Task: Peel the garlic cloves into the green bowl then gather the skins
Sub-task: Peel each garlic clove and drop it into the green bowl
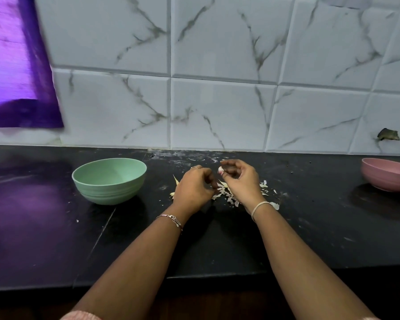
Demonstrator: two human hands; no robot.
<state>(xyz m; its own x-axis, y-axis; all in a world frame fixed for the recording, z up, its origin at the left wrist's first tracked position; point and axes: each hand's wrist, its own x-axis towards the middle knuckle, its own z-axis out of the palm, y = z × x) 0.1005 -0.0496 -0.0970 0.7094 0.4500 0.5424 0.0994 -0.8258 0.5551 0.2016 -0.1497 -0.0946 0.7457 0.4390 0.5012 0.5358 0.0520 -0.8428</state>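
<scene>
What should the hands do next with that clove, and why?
Probably bring the left hand to the garlic clove pinched in the right hand and pull off the pinkish skin that seems to cling to it; only then does it belong in the green bowl.

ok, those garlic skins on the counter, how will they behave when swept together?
The garlic skins look thin and papery, so probably light and apt to scatter. They lie in many small torn flakes, so likely floppy and easily torn further. On the glossy countertop they should slide readily.
</scene>
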